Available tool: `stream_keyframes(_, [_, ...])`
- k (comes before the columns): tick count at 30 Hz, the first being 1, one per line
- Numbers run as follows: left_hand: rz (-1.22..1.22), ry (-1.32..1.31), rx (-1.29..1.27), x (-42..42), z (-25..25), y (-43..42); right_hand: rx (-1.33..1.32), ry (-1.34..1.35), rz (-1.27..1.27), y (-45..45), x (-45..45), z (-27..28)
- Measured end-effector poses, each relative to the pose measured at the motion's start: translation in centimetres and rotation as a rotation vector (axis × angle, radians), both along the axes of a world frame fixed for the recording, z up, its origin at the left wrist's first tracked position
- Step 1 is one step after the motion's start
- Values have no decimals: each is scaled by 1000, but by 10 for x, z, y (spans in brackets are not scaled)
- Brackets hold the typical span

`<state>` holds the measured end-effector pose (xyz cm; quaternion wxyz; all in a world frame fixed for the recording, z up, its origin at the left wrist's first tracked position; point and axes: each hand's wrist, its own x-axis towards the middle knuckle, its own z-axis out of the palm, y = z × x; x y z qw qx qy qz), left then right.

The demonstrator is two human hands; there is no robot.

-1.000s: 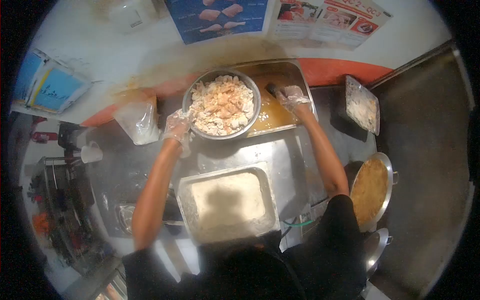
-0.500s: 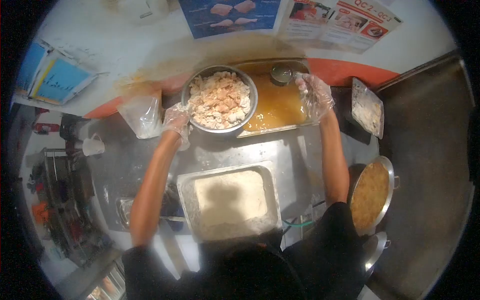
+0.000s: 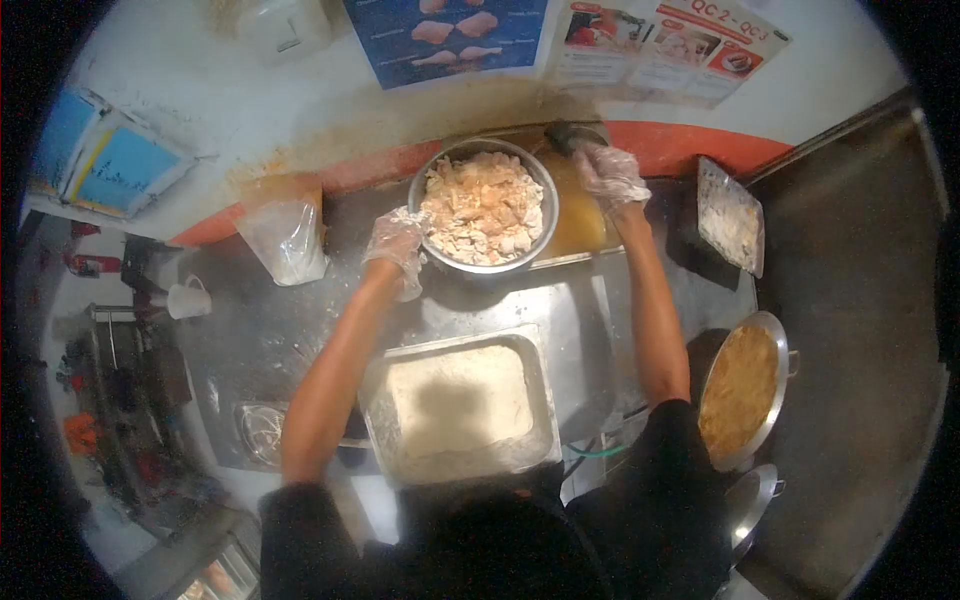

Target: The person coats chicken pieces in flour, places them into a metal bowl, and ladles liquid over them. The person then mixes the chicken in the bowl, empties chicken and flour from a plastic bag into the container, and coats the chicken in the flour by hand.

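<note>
While at bowl rim (image 3: 488, 269) — left hand (image 3: 397, 243)

The bowl (image 3: 485, 268) overlaps the left of the tray (image 3: 582, 258) — the pan (image 3: 541, 385) stands before it.

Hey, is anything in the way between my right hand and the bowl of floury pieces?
Nothing visible. Between your right hand and the metal bowl lies only an open stretch of brown liquid. Your left hand is at the bowl's opposite side, clear of that path.
</note>
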<state>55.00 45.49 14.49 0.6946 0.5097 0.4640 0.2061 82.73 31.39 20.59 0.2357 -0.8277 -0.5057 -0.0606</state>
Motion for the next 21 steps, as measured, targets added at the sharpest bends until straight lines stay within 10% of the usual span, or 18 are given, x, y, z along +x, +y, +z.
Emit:
stream_keyframes(7, [45,60,78,-5,-21,8,-269,377,-108,-28,84,-133])
stream_keyframes(9, [101,-121,10,-2,-20,4,-152,-63,348,-48,81,-111])
stream_keyframes(13, [171,-8,-12,1,11,-12,413,1695,-228,-53,64,-83])
stream_keyframes(14, [176,-6,-17,1,13,-14,499,1773,-210,-51,63,-77])
stream_keyframes(19, [164,-61,-4,-1,4,-12,582,1793,16,-49,22,-5])
stream_keyframes(21, [125,-60,-5,-2,-3,-5,582,1387,-13,-37,-18,26])
